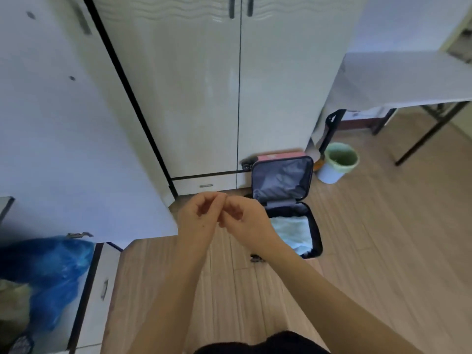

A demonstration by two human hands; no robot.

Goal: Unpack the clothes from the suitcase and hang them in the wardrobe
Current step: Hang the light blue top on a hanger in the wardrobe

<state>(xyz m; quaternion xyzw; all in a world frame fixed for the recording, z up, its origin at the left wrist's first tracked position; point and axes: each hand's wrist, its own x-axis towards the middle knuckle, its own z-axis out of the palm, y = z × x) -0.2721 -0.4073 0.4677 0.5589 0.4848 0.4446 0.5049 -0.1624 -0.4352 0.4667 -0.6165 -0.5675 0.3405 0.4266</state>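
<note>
The fingers (217, 198) of the left hand (198, 215) and of the right hand (246, 221) are curled inward, tips meeting in front of the body. Nothing shows between them, so both hands look clenched on nothing.

Just beyond the right hand, the small dark hard-shell suitcase with grey lining (281, 180) lies open on the pale wood-plank floor (383, 226), its lid propped against the tall cream wardrobe with two closed doors (204, 98). The pale blue folded clothes (293, 233) are in the near half, partly hidden by the right wrist.

The step in hand seems to be reaching for the first garment. It would go best to crouch and take the top piece by its shoulders or waistband with both hands, so it lifts clear without dragging the layers beneath. The wardrobe doors in front need opening first. The lid leans on the right-hand one, so the suitcase may need shifting back.
</note>
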